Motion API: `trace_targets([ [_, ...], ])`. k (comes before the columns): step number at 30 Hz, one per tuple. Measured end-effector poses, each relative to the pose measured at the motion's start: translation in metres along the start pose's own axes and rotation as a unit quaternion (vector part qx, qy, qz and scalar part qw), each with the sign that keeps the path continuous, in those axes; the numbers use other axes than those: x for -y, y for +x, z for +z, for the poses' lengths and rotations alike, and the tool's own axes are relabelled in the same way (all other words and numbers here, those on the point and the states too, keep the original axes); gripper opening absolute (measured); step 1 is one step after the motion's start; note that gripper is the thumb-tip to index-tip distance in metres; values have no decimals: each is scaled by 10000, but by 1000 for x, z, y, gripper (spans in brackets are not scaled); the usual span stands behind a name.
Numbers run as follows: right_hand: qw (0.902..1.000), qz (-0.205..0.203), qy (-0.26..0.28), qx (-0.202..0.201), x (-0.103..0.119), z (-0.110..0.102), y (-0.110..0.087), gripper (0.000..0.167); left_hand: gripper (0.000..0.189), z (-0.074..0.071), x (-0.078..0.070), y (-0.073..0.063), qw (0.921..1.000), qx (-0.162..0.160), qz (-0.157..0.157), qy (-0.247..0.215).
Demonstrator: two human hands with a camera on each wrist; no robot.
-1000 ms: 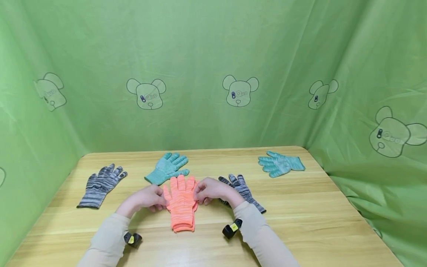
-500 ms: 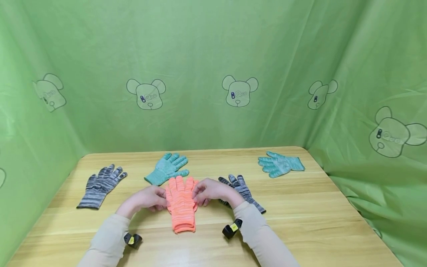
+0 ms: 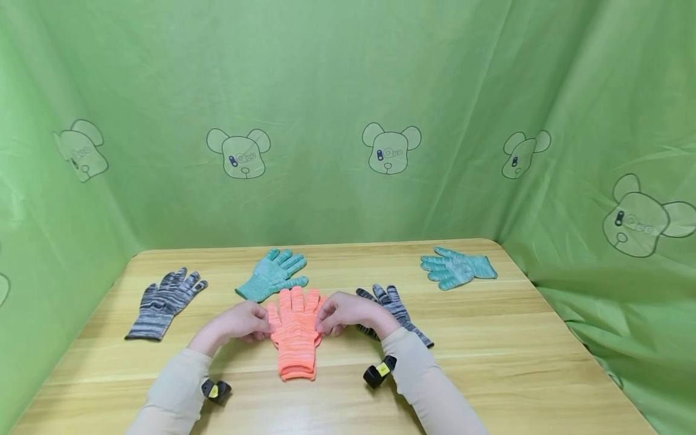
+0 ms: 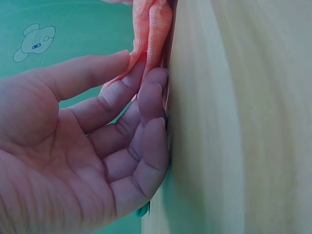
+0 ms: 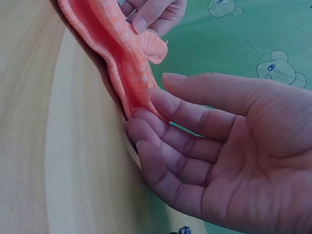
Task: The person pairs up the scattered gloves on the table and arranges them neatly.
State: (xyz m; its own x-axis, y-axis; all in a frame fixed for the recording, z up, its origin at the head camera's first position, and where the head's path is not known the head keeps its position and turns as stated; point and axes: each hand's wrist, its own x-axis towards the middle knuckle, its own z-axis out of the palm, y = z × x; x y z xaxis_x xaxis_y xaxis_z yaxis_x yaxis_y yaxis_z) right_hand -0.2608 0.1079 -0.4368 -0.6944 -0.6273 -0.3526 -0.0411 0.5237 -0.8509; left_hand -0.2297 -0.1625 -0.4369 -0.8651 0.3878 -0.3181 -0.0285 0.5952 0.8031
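Observation:
A pair of orange knit gloves (image 3: 295, 335) lies stacked, fingers pointing away, in the middle of the wooden table (image 3: 489, 362). My left hand (image 3: 262, 326) pinches the stack's left edge between thumb and forefinger; the left wrist view shows the orange fabric (image 4: 151, 29) caught at the fingertips of this hand (image 4: 141, 73). On the opposite edge my right hand (image 3: 322, 323) pinches the stack. In the right wrist view the orange gloves (image 5: 105, 34) are held between thumb and fingers of that hand (image 5: 156, 97), with the left hand (image 5: 151, 14) beyond.
A grey striped glove (image 3: 163, 302) lies at the left and a teal glove (image 3: 272, 275) just behind the orange pair. Another grey striped glove (image 3: 399, 314) sits behind my right wrist, and a second teal glove (image 3: 458, 267) at the far right. Green curtain surrounds the table.
Both hands stay on the edges of the orange pair, which has shifted only very slightly on the table. The other gloves have not moved.

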Motion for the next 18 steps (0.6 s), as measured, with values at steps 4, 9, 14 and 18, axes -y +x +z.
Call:
trace_targets([
  [4, 9999, -39, -146, 8, 0, 0, -1, 11, 23, -1, -1, 0, 9999, -92, -36, 55],
  [9, 9997, -71, -225, 22, 1, 1, -1, 10, 22, -1, -1, 0, 9998, -155, -140, -3],
  [14, 9996, -55, -265, -14, 1, 1, 0, 8, 23, 0, -1, 0, 9996, -186, -188, -27],
  [18, 9995, -59, -316, -19, 2, 2, 0, 8, 21, 0, 0, 1, 9996, -215, -206, -32],
])
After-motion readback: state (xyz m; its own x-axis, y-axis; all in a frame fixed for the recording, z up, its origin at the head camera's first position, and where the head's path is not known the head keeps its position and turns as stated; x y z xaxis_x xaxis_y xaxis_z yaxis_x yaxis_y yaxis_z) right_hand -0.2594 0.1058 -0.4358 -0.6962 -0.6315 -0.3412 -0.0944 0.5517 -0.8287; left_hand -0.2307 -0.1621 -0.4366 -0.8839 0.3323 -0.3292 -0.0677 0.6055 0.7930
